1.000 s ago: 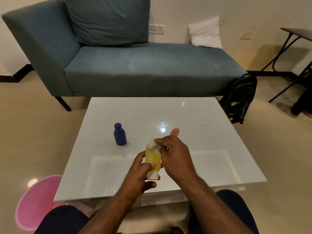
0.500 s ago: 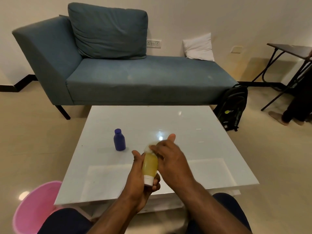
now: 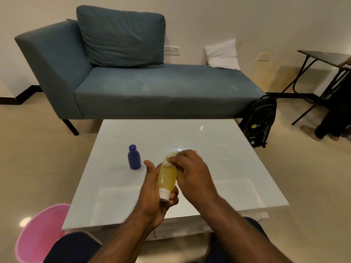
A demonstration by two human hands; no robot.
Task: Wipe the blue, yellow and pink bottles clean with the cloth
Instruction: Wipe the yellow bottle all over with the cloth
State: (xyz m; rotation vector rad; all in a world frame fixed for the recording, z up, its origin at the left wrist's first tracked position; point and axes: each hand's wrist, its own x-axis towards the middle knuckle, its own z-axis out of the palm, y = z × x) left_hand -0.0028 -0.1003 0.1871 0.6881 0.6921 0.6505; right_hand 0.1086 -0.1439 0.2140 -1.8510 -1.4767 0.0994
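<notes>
My left hand [image 3: 152, 194] grips the yellow bottle [image 3: 167, 179] near its white cap, which points down toward me. My right hand [image 3: 191, 173] pinches a small white cloth [image 3: 170, 157] against the bottle's far end. Both hands hover over the near middle of the white table [image 3: 218, 164]. The blue bottle [image 3: 134, 157] stands upright on the table, to the left of my hands and apart from them. No pink bottle shows in this view.
A pink bucket [image 3: 39, 234] sits on the floor at the table's near left corner. A blue couch [image 3: 142, 82] stands behind the table, with a black backpack [image 3: 260, 120] at its right end. A person's feet [image 3: 319, 133] and a dark folding table [image 3: 326, 57] are at far right.
The cloth in my right hand has shifted up to the bottle's far end. My left hand holds the bottle a little more tilted. The head view has tipped upward slightly.
</notes>
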